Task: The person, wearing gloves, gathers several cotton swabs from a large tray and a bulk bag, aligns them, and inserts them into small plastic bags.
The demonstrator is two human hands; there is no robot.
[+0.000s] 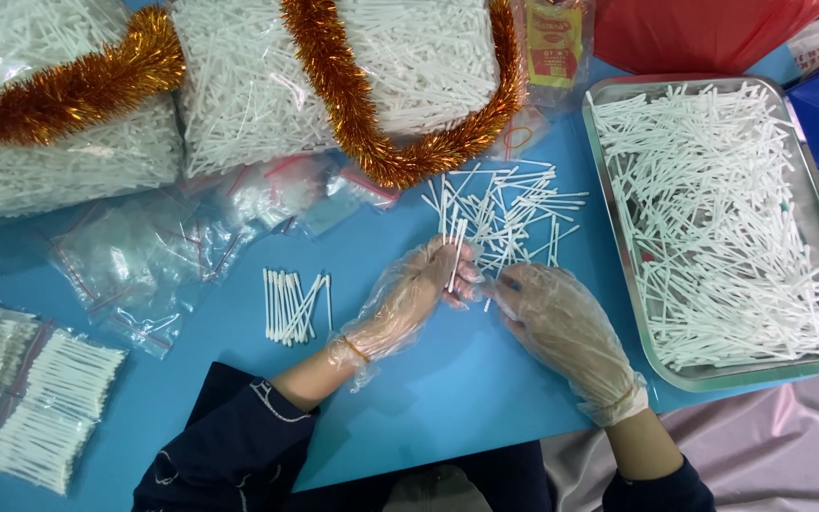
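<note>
the gloved left hand (409, 299) pinches a small bunch of cotton swabs (454, 248) upright at the middle of the blue table (447, 389). the gloved right hand (556, 322) rests just beside it, fingers curled on the loose swab pile (509, 213). a steel tray (632, 275) of swabs sits at the table's right edge.

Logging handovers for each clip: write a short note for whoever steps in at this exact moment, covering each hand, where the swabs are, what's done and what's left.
Left hand: gloved, holding a few cotton swabs upright between its fingers.
Right hand: gloved, fingertips down at the edge of the loose swab pile on the blue table; I cannot tell if it grips any.
Supply: metal tray on the right, full of swabs.
Done: a small counted-looking bundle lies left of the hands; filled small bags at far left.
Left: the loose pile, the tray, and the empty clear bags.
</note>
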